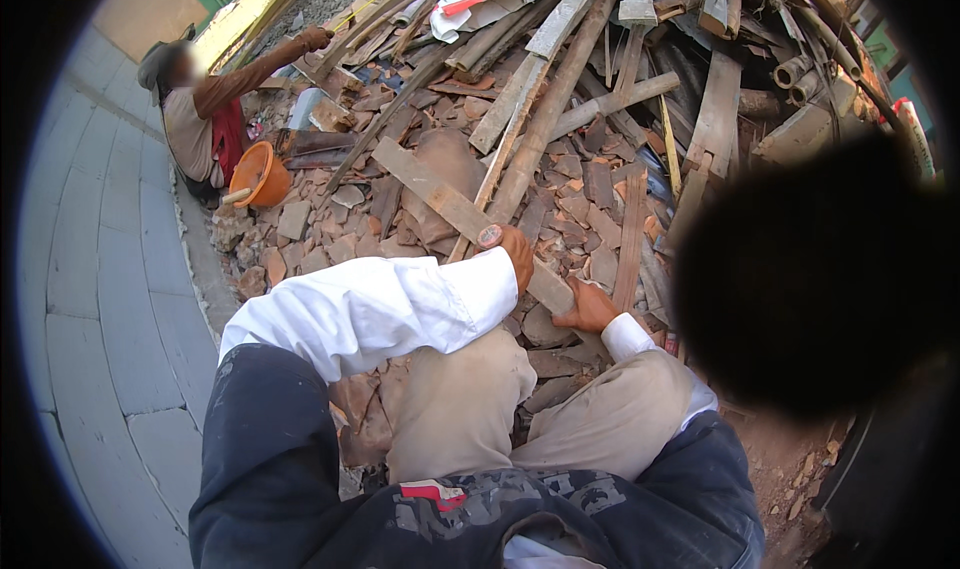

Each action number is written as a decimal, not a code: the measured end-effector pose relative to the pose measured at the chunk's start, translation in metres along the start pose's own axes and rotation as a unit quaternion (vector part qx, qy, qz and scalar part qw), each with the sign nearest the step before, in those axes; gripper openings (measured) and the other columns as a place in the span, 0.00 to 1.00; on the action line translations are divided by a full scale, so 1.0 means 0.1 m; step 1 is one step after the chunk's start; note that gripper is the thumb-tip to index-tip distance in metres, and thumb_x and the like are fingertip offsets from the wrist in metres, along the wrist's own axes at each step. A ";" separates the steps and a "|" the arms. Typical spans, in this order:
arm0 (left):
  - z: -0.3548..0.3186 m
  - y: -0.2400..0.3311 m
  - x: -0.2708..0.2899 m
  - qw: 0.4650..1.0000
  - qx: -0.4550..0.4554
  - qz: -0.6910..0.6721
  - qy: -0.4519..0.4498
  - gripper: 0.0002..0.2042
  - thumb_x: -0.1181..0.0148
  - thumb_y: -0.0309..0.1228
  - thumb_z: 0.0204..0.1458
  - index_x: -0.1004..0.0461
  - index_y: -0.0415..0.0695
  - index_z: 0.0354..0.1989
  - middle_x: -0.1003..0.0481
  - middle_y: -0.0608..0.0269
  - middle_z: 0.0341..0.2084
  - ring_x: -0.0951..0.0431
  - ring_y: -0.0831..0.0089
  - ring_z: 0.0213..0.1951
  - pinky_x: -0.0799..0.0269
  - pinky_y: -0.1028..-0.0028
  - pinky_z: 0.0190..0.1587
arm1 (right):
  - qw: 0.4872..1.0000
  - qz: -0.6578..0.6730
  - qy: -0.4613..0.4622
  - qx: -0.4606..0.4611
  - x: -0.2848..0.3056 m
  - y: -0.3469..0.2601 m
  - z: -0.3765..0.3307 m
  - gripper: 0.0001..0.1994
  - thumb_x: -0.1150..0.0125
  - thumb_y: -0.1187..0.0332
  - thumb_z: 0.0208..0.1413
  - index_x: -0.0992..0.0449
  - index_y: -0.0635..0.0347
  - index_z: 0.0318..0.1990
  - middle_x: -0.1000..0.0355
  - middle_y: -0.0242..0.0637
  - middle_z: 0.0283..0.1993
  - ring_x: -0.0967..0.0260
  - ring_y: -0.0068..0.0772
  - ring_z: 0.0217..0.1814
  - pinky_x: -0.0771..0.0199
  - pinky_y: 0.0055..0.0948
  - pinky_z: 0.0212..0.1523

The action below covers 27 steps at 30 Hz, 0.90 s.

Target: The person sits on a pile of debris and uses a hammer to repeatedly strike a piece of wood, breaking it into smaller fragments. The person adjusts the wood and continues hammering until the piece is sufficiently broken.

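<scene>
A flat wooden plank [430, 186] lies slanted in front of my knees, its far end up to the left and its near end at my right hand. My right hand [590, 307] is closed around that near end. Partway along, my left hand [517, 256] is closed at the plank, with a small round reddish end [490, 236] showing beside the knuckles. What this round-ended object is, I cannot tell; the fingers hide the rest. Under the plank are broken reddish tile pieces and a rounded brownish lump [446, 166].
A pile of old timber and bamboo poles [560, 99] rises ahead. Broken tiles [350, 219] cover the ground. At the far left a person [205, 119] sits by an orange bucket [262, 176], one arm stretched toward the poles. Grey paving [110, 269] runs along the left. A dark blurred shape blocks the right.
</scene>
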<state>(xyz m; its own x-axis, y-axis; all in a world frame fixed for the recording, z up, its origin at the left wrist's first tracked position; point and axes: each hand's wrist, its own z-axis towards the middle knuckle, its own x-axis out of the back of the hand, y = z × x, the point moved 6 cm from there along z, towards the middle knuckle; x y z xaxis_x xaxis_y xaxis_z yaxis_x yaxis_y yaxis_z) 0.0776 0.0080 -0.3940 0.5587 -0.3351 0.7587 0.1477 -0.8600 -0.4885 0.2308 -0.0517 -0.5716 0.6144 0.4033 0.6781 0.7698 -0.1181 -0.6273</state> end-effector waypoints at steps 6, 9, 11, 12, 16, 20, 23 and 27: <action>-0.01 -0.14 -0.27 0.997 0.054 -0.054 -0.007 0.08 0.39 0.34 0.50 0.18 0.49 0.21 0.21 0.67 0.18 0.19 0.69 0.26 0.32 0.62 0.25 | 1.000 0.023 0.000 0.017 0.03 -0.02 0.01 0.40 0.26 0.50 0.34 0.29 0.69 0.53 0.23 0.61 0.44 0.24 0.63 0.48 0.25 0.47 0.52; -0.12 -0.22 -0.15 0.997 0.044 -0.058 0.038 0.08 0.39 0.32 0.48 0.19 0.47 0.21 0.20 0.64 0.19 0.18 0.68 0.26 0.31 0.63 0.26 | 0.999 0.032 0.010 0.021 -0.01 -0.02 -0.01 0.38 0.27 0.50 0.35 0.28 0.68 0.52 0.23 0.62 0.44 0.24 0.63 0.47 0.25 0.48 0.52; -0.14 -0.33 -0.20 0.994 0.015 -0.080 0.072 0.07 0.39 0.32 0.48 0.20 0.46 0.21 0.20 0.62 0.19 0.18 0.67 0.27 0.30 0.66 0.26 | 0.999 0.032 0.005 0.001 0.02 -0.03 -0.04 0.38 0.28 0.50 0.35 0.28 0.68 0.52 0.23 0.62 0.43 0.24 0.64 0.47 0.25 0.48 0.52; -0.15 -0.43 -0.25 0.992 -0.001 -0.092 0.089 0.07 0.39 0.31 0.47 0.20 0.46 0.21 0.20 0.61 0.20 0.17 0.67 0.27 0.30 0.67 0.26 | 0.999 0.032 0.003 -0.011 0.04 -0.02 -0.06 0.38 0.28 0.50 0.35 0.28 0.68 0.52 0.23 0.62 0.43 0.24 0.64 0.47 0.25 0.49 0.52; -0.04 -1.04 -0.81 0.983 -0.060 -0.168 0.033 0.05 0.33 0.36 0.44 0.18 0.50 0.27 0.19 0.59 0.23 0.17 0.60 0.31 0.26 0.64 0.33 | 0.999 0.025 -0.014 -0.023 0.04 -0.12 -0.11 0.38 0.28 0.50 0.35 0.28 0.67 0.53 0.23 0.62 0.43 0.24 0.64 0.47 0.25 0.49 0.51; 0.08 -1.29 -1.16 0.970 -0.082 -0.230 0.000 0.12 0.28 0.45 0.43 0.17 0.55 0.34 0.19 0.62 0.27 0.18 0.57 0.34 0.25 0.60 0.36 | 1.000 0.019 0.002 -0.009 0.03 -0.13 -0.06 0.37 0.27 0.50 0.34 0.27 0.67 0.51 0.23 0.61 0.43 0.24 0.63 0.48 0.25 0.49 0.51; 0.17 -1.29 -0.99 0.970 -0.095 -0.225 -0.011 0.14 0.27 0.46 0.42 0.17 0.54 0.35 0.19 0.62 0.27 0.17 0.57 0.35 0.25 0.59 0.37 | 0.999 0.039 0.016 0.007 0.02 0.00 -0.01 0.37 0.26 0.50 0.33 0.27 0.68 0.50 0.22 0.61 0.43 0.24 0.63 0.48 0.25 0.48 0.51; -0.01 -1.07 -0.67 0.988 -0.043 -0.146 0.007 0.13 0.28 0.42 0.43 0.18 0.48 0.31 0.18 0.59 0.28 0.16 0.60 0.37 0.25 0.60 0.38 | 0.999 0.053 0.005 0.000 0.02 -0.01 0.02 0.37 0.25 0.50 0.32 0.26 0.68 0.49 0.23 0.61 0.43 0.24 0.62 0.47 0.25 0.47 0.51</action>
<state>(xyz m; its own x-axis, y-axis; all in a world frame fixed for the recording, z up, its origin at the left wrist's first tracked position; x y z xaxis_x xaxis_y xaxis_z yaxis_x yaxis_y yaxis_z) 0.0232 0.1225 -0.3920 0.4905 -0.0721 0.8684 0.2303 -0.9504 -0.2090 0.2305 -0.0494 -0.5701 0.6938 0.3796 0.6120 0.7006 -0.1591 -0.6956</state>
